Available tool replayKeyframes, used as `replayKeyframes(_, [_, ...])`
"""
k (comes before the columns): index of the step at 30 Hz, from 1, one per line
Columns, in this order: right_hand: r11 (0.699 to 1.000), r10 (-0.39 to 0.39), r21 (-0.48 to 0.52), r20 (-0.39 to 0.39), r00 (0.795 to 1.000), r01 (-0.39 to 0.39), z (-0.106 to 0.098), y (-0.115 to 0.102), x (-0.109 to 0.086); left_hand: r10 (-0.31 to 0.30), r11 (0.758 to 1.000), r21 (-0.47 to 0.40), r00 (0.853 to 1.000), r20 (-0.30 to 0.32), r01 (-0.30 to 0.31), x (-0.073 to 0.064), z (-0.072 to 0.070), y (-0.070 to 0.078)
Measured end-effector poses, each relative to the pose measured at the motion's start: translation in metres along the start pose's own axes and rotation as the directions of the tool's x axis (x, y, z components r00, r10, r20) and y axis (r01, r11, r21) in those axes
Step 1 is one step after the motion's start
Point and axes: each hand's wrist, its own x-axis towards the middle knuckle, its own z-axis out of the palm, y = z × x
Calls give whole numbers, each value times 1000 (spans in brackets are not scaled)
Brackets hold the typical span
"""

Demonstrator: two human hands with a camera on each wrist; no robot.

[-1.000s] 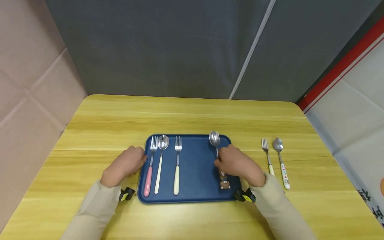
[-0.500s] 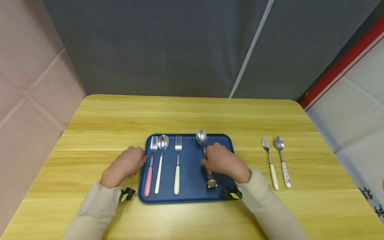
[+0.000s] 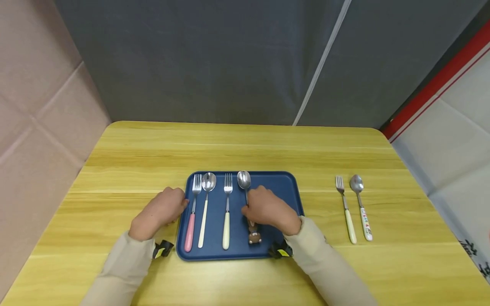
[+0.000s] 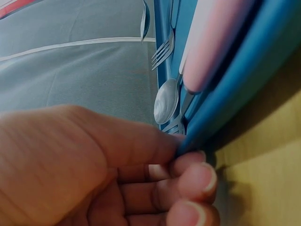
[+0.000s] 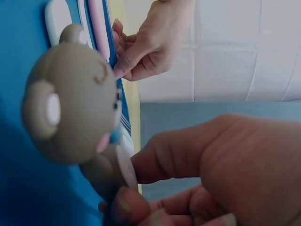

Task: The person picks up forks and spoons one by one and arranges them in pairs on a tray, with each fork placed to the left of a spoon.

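My left hand [image 3: 162, 211] pinches the left rim of the blue tray [image 3: 283, 182] between thumb and fingers, as the left wrist view shows closely. With my right hand [image 3: 269, 208] I hold a spoon [image 3: 243, 180] whose brown handle ends in a bear figure [image 5: 70, 103]. This spoon is over the tray, just right of a cream-handled fork [image 3: 226, 229]; whether it touches the tray I cannot tell. Left of that fork lie a thin cream-handled spoon [image 3: 203, 221] and a pink-handled fork [image 3: 189, 231], side by side with heads pointing away from me.
On the wooden table [image 3: 153, 148] right of the tray lie another cream-handled fork [image 3: 350, 225] and a spoon with a patterned white handle [image 3: 365, 223]. A dark grey panel [image 3: 199, 63] stands behind the table. Walls border it at left and right.
My right hand has carried the bear-handled spoon leftward across the tray, from its right side to beside the cream-handled fork. The left hand has stayed on the tray's rim.
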Motion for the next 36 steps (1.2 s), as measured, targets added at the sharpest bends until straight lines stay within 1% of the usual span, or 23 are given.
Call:
replayKeyframes(6, [1000, 26, -1, -2, 1000, -26, 3, -6, 5, -5, 1000, 3, 1000, 1, 5, -1, -1, 1])
replayKeyframes(13, [999, 32, -13, -16, 999, -32, 8, -8, 9, -11, 1000, -1, 1000, -1, 11, -1, -1, 1])
replayKeyframes(21, [999, 49, 18, 0, 999, -49, 12, -12, 12, 2, 1000, -8, 1000, -2, -2, -2, -1, 2])
replayKeyframes(28, [997, 71, 40, 5, 997, -72, 16, -14, 11, -5, 1000, -14, 1000, 6, 5, -2, -2, 2])
replayKeyframes(36, [998, 56, 19, -12, 998, -56, 20, -15, 12, 12, 1000, -16, 1000, -4, -12, -2, -2, 2])
